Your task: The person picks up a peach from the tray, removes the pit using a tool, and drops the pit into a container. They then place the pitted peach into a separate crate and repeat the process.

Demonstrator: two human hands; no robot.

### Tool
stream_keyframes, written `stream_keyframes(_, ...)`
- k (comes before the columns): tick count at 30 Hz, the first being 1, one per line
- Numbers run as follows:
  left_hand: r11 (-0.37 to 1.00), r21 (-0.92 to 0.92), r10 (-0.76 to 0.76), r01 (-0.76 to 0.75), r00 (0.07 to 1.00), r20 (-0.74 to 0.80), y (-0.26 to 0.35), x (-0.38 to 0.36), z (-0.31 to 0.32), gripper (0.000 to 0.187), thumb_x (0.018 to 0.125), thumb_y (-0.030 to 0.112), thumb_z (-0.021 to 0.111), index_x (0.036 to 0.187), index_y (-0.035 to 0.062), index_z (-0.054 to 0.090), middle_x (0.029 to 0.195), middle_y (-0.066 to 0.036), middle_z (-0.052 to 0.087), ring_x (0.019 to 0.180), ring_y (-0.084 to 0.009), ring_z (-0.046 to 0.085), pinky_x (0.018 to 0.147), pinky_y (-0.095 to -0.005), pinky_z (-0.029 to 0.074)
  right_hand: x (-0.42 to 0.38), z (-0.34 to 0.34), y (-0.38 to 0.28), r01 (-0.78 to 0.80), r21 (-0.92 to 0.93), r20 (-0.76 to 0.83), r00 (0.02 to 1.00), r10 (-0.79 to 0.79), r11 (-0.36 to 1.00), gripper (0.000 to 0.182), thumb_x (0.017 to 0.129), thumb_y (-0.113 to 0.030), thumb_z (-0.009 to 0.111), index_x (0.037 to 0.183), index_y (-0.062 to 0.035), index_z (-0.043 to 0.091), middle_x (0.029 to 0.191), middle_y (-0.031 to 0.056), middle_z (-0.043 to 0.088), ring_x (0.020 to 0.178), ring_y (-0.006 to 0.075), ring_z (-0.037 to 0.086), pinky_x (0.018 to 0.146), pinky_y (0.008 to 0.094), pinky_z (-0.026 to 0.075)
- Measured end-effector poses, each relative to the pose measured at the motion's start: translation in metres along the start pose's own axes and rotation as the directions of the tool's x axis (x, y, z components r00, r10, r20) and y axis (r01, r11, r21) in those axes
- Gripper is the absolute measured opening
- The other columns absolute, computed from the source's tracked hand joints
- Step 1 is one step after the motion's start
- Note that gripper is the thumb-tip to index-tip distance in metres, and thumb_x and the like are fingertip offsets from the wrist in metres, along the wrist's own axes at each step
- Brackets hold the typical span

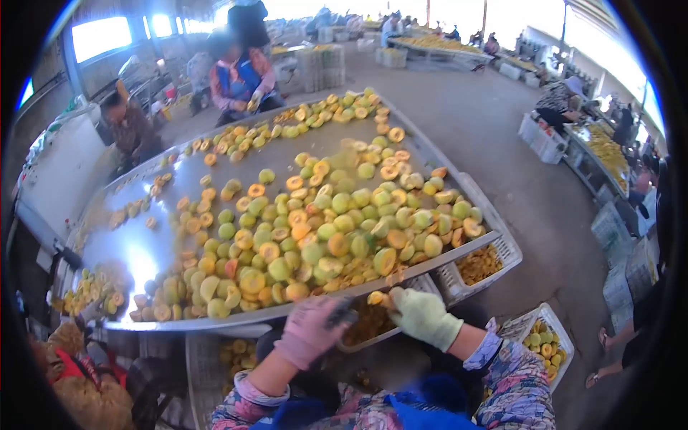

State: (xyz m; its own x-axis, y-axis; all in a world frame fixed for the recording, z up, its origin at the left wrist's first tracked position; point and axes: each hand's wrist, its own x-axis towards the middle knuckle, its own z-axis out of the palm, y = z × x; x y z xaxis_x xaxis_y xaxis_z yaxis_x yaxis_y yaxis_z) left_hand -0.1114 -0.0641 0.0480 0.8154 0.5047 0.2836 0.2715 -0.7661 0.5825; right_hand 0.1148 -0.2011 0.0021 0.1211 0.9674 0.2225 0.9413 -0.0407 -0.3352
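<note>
My left hand [312, 331], in a pink glove, is closed around a small dark object [344, 313] whose kind I cannot make out. My right hand [424, 315], in a pale green glove, pinches an orange-yellow peach half [378, 297] by its edge. Both hands are just in front of the metal table's near rim [287, 313], above a crate of brownish scraps [370, 319]. Beyond the rim lies a big heap of yellow-green peaches [337, 222], many of them halved with the cut face showing.
On the right, a white crate holds orange scraps [479, 265], and a lower crate holds peach pieces [545, 347]. Another crate [236, 355] stands at lower left. Co-workers sit at the far side [244, 79] and at left [129, 129]. More sorting tables [437, 46] stand farther back.
</note>
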Motion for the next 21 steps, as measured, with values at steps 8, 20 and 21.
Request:
stream_keyframes(8, 0.968, 0.208, 0.087, -0.141, 0.964, 0.251, 0.022, 0.066, 0.074, 0.027, 0.081, 0.027, 0.069, 0.106, 0.0168, 0.069, 0.096, -0.008, 0.068, 0.093, -0.03, 0.066, 0.083, -0.0442, 0.05, -0.024, -0.017, 0.009, -0.112, -0.235, 0.034, 0.992, 0.123, 0.966, 0.019, 0.091, -0.022, 0.059, 0.102, -0.0077, 0.053, 0.078, 0.0131, 0.066, 0.066, 0.0341, 0.068, 0.056, 0.044, 0.054)
stream_keyframes(20, 0.903, 0.391, 0.148, -0.179, 0.983, 0.107, -0.004, 0.071, 0.102, 0.025, 0.084, 0.029, 0.065, 0.098, 0.0085, 0.064, 0.084, -0.01, 0.064, 0.082, -0.0288, 0.064, 0.076, -0.0436, 0.048, 0.012, -0.014, 0.03, -0.029, -0.146, 0.238, 0.969, 0.063, 0.989, 0.023, 0.095, -0.026, 0.057, 0.102, -0.0049, 0.054, 0.077, 0.0123, 0.067, 0.059, 0.0317, 0.068, 0.046, 0.0437, 0.052)
stream_keyframes(21, 0.975, 0.205, 0.067, -0.089, 0.992, 0.111, -0.009, 0.074, 0.099, 0.024, 0.085, 0.029, 0.065, 0.097, 0.0087, 0.064, 0.085, -0.011, 0.066, 0.082, -0.0297, 0.065, 0.076, -0.0436, 0.05, 0.015, -0.015, 0.03, 0.006, -0.164, 0.189, 0.982, 0.026, 0.986, 0.023, 0.095, -0.027, 0.056, 0.1, -0.0054, 0.054, 0.075, 0.0108, 0.066, 0.057, 0.03, 0.067, 0.045, 0.0428, 0.051)
